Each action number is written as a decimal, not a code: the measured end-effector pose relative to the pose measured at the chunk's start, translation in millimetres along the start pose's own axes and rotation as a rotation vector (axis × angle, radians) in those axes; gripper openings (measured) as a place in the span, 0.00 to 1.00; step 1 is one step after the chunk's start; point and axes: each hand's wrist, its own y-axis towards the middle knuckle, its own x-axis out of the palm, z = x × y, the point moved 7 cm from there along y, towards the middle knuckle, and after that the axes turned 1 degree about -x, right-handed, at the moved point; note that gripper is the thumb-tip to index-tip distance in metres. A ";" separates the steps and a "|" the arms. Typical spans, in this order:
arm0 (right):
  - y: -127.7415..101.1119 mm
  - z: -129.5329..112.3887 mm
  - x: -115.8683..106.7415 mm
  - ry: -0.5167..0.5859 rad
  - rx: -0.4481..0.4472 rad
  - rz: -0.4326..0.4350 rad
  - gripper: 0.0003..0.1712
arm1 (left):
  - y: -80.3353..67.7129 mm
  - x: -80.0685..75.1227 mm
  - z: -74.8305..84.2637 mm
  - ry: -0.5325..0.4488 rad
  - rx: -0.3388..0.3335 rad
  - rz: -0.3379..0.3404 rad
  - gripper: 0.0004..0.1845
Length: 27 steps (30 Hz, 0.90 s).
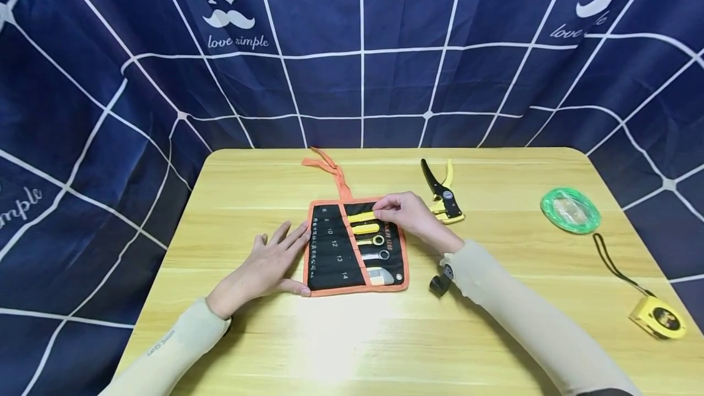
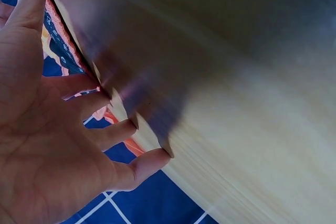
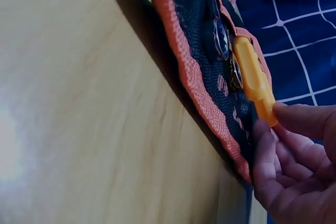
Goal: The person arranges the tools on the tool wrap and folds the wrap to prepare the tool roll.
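Note:
A black tool pouch with orange trim lies unrolled on the table. My right hand pinches the end of a yellow handle in its topmost slot; the tool's lower part is hidden in the pocket, so its kind cannot be told. Below it sit a second yellow handle, two ring-ended wrenches and a grey-and-white piece in the lowest slot. With fingers extended and thumb spread, my left hand touches the pouch's left edge. The right wrist view shows thumb and fingertips on the yellow handle.
Behind my right hand lies a black-and-yellow wire stripper. Farther right are a coil of green wire and a yellow tape measure with a black strap. Orange ties stretch from the pouch's top. A blue checked curtain borders the table.

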 end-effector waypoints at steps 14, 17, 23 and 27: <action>3.6 1.0 3.1 0.041 0.046 -0.020 0.09 | 1.2 0.2 -0.2 0.003 -0.001 -0.007 0.66; 3.5 0.9 3.7 0.045 0.048 -0.025 0.08 | 1.5 0.1 -0.4 0.003 -0.002 -0.004 0.66; 3.3 -0.4 5.9 0.032 0.041 -0.047 0.06 | 2.5 1.2 -1.7 0.009 -0.008 -0.012 0.66; 3.1 -1.9 7.6 0.033 0.033 -0.053 0.07 | 2.2 2.1 -2.5 0.011 -0.008 -0.013 0.66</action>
